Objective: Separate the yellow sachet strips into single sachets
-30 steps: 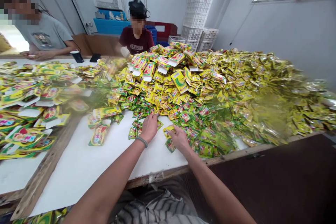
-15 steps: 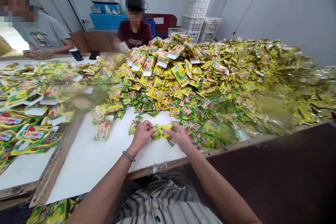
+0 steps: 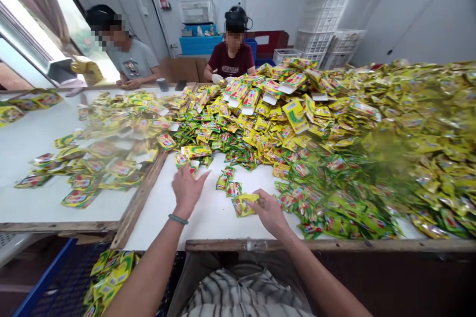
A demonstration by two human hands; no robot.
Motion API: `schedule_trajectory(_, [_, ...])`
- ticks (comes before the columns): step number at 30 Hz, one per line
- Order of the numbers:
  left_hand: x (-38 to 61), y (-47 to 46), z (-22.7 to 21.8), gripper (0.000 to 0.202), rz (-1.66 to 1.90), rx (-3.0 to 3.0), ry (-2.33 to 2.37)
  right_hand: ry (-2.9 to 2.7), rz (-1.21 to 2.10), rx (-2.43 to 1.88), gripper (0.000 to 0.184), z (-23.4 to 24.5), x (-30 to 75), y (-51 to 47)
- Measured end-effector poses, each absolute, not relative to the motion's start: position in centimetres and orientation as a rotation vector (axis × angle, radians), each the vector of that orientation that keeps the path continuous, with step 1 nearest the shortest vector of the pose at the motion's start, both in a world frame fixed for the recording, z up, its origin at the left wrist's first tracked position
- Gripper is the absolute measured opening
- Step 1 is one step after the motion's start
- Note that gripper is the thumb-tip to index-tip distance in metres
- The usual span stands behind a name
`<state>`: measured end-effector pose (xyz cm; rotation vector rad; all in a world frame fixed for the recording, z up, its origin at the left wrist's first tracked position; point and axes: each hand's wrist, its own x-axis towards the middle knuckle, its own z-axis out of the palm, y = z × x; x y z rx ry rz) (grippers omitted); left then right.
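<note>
My left hand (image 3: 187,190) reaches over the white tabletop with its thumb spread wide. Its fingertips are at a small printed carton (image 3: 193,167), partly hidden behind them; whether they touch it I cannot tell. Another yellow carton (image 3: 196,150) lies flat just beyond. In my right hand (image 3: 273,214), thumb and fingers pinch a small yellow packet (image 3: 249,198). Right under it are green-and-yellow sachets (image 3: 243,208) on the table, and one more sachet (image 3: 234,188) lies a little farther off.
A big heap of yellow and green sachets (image 3: 334,158) covers the right side, with open cartons (image 3: 250,101) on top. Beyond a wooden divider (image 3: 143,198) lie filled-looking cartons (image 3: 121,166). Below is a blue crate (image 3: 48,282) with yellow cartons (image 3: 115,277). Two people (image 3: 232,57) sit across the table.
The view has turned left. My left hand has let go of the packet and moved left to the small carton, its fingers opening. My right hand still pinches the packet.
</note>
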<state>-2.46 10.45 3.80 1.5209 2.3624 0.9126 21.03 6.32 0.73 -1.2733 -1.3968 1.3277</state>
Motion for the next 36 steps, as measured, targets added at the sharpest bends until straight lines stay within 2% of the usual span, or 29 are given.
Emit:
schedule_trajectory(2, [-5.1,11.3,3.6,0.080,0.608,1.557,2.637,-1.426,1.364,-1.247,0.030,0.4,20.5,6.0])
schedule_trajectory(5, [-7.0,11.4,2.8,0.086,0.385,1.519,2.577,-1.486,1.351,-1.240,0.027,0.2,20.1,5.8])
schedule_trajectory(9, [-5.5,9.0,1.9,0.078,0.545,1.791,2.292,-1.367,1.326,-1.205,0.030,0.9,20.2,6.9])
schedule_trajectory(12, [-3.0,6.9,1.5,0.066,0.617,2.056,1.987,-1.291,1.171,-1.171,0.034,2.0,20.2,8.6])
schedule_trajectory(15, [-1.0,5.6,1.1,0.065,0.707,2.095,1.756,-1.444,0.999,-1.199,0.028,2.9,20.1,10.0])
schedule_trajectory(19, [0.0,5.1,0.9,0.066,0.755,2.036,1.726,-1.777,0.880,-1.293,0.015,3.9,20.9,10.2])
schedule_trajectory(26, [1.3,4.1,1.0,0.061,0.708,2.202,1.633,-2.167,0.918,-1.351,0.008,6.1,22.9,10.3])
schedule_trajectory(31, [2.5,3.7,0.5,0.056,0.794,2.300,1.610,-2.078,0.851,-1.465,0.012,6.1,22.7,10.4])
schedule_trajectory(36, [3.3,3.9,0.0,0.068,0.833,2.152,1.560,-1.926,0.721,-1.431,0.013,5.4,22.4,9.7])
